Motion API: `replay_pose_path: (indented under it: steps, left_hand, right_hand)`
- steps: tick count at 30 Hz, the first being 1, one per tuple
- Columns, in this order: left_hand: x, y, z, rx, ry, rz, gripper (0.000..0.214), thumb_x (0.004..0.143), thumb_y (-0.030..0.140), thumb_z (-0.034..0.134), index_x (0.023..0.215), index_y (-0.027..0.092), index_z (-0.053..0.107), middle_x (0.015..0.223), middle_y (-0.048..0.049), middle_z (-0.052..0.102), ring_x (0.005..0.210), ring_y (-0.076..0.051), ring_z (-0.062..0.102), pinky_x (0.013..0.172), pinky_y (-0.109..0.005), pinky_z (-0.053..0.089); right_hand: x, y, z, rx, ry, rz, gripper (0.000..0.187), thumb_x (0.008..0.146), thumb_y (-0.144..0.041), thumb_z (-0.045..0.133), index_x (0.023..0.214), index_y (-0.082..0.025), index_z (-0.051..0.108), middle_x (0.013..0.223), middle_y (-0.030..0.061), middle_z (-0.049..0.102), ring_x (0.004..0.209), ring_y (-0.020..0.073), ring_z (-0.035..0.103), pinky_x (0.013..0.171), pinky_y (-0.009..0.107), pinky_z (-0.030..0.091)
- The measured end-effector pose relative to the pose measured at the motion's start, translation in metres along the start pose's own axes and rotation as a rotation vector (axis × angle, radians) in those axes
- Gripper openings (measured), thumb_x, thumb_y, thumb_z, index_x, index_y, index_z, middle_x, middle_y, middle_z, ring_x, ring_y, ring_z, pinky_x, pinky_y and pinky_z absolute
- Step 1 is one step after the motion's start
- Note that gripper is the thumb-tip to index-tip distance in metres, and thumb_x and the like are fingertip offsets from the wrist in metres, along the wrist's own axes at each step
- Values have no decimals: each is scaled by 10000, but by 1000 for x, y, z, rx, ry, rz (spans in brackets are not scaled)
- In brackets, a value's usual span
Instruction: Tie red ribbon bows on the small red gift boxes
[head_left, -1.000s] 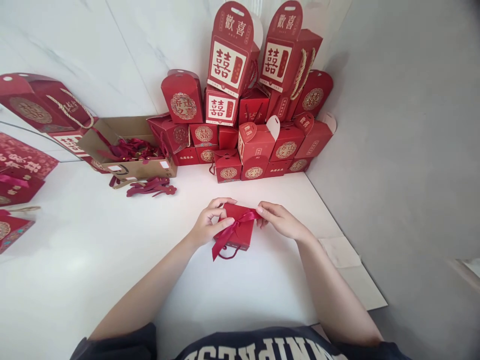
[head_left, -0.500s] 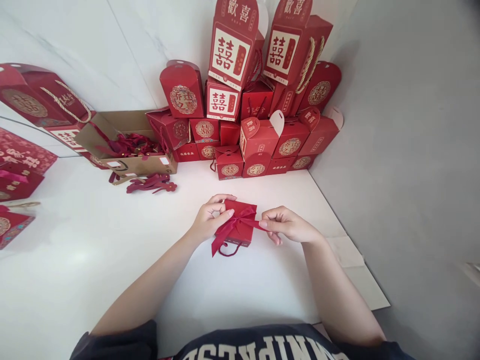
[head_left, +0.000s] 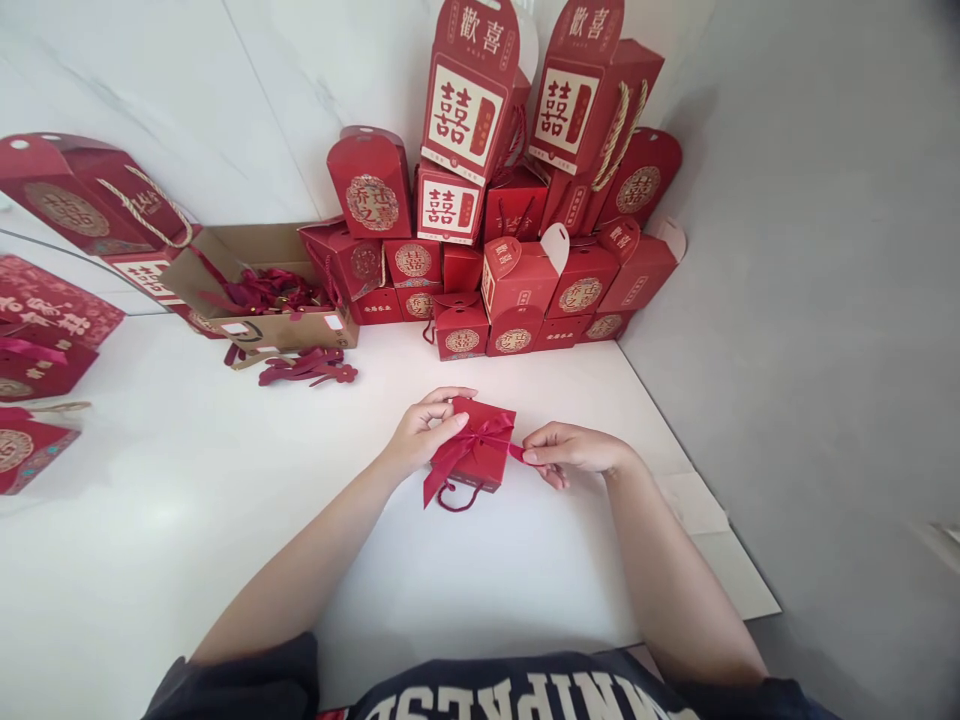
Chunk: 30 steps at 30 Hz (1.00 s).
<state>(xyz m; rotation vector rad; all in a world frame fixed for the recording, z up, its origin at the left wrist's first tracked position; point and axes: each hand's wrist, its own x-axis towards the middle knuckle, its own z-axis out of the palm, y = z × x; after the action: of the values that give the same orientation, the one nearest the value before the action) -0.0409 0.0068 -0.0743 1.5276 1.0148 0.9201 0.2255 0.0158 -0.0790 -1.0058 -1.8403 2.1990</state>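
So, where's the small red gift box (head_left: pixel 476 445) sitting?

Flat on the white desk (head_left: pixel 225 500), right in front of the person, at about 12 o'clock from the chest, with the left hand (head_left: pixel 424 432) on it at its 9 o'clock side.

Is that hand gripping it?

Yes, its fingers curl over the box's edge and its thumb lies near the bow of the red satin ribbon (head_left: pixel 480 440). The right hand (head_left: pixel 566 450) sits at the box's 3 o'clock, just beside it, with thumb and fingertips pinched together on the ribbon's end.

Anything hanging off the box?

A dark red cord loop (head_left: pixel 450 497) trails out at about 7 o'clock, and a ribbon tail drops the same way.

And the containers?

Up at about 10 o'clock there's an open cardboard carton (head_left: pixel 281 335) holding a tangle of red ribbons (head_left: pixel 266 292), with a bundle of red ribbon strips (head_left: pixel 307 370) lying on the desk just in front of it.

What's behind all that?

Stacked red gift boxes (head_left: pixel 412 260) fill the corner at 12 o'clock, topped by tall red carrier boxes (head_left: pixel 472 115) printed with a gold-and-cream double-happiness panel.
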Motion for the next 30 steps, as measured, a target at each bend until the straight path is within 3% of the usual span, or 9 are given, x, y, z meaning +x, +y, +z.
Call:
replay_pose_path:
  steps: [3,5,10,13,16,20,25,27,30]
  left_hand:
    - [1,4,-7,117,-84,65,363,831,376,648,580,157,505,1312,-102,552,1225,-250,525,1048,-395,404]
    - [0,6,-12,176,-137,91,257,764,361,728,673,159,598,1327,-105,532,1257,-253,503,1087,-403,374]
    - [-2,10,-14,244,-173,70,238,707,357,782,834,179,687,1343,-102,499,1266,-255,497,1109,-418,356]
    - [-2,11,-14,259,-173,76,234,708,373,780,816,185,693,1338,-100,502,1272,-262,492,1111,-422,353]
    - [-2,13,-14,312,-180,101,237,713,394,774,817,195,697,1345,-97,501,1273,-267,488,1107,-430,353]
    - [-3,15,-15,363,-186,107,232,714,399,773,805,202,691,1355,-89,499,1282,-266,477,1108,-430,349]
    - [-5,18,-14,375,-183,111,238,720,398,766,713,190,653,1352,-83,510,1301,-266,455,1112,-431,347]
    - [-6,19,-14,394,-178,123,241,727,397,761,696,188,644,1347,-80,513,1299,-261,455,1110,-427,352]
    - [-6,21,-14,439,-168,149,246,726,400,762,687,189,641,1352,-70,512,1294,-255,456,1105,-424,357]
  right_hand:
    - [-5,6,-7,-69,-27,52,313,825,-451,646,721,-157,612,674,15,649,610,140,586,614,267,444]
    - [-11,9,-13,-181,62,28,198,806,-355,658,786,-158,665,763,23,665,707,159,592,686,283,450]
    - [-13,-1,-10,-172,591,-277,168,867,-240,494,907,-200,653,929,33,656,867,184,592,778,317,464]
    - [2,-13,7,-130,775,-480,235,915,-284,475,1101,-249,614,1181,39,611,1111,202,548,964,357,419]
    - [17,-21,21,-140,791,-563,296,964,-409,433,1163,-273,604,1322,41,555,1277,218,461,1100,387,318]
    - [24,-24,24,-57,842,-719,446,984,-545,284,1181,-282,585,1354,53,541,1312,231,452,1088,423,363]
    - [24,-32,22,-194,949,-712,382,956,-468,465,704,-224,617,1158,63,639,1167,245,561,1045,428,392]
    - [25,-37,24,-319,887,-648,196,905,-416,585,846,-244,657,1230,59,618,1206,244,533,1067,433,364]
    - [28,-40,29,-404,751,-546,183,869,-393,639,1008,-275,645,1379,52,525,1311,242,443,1095,445,325]
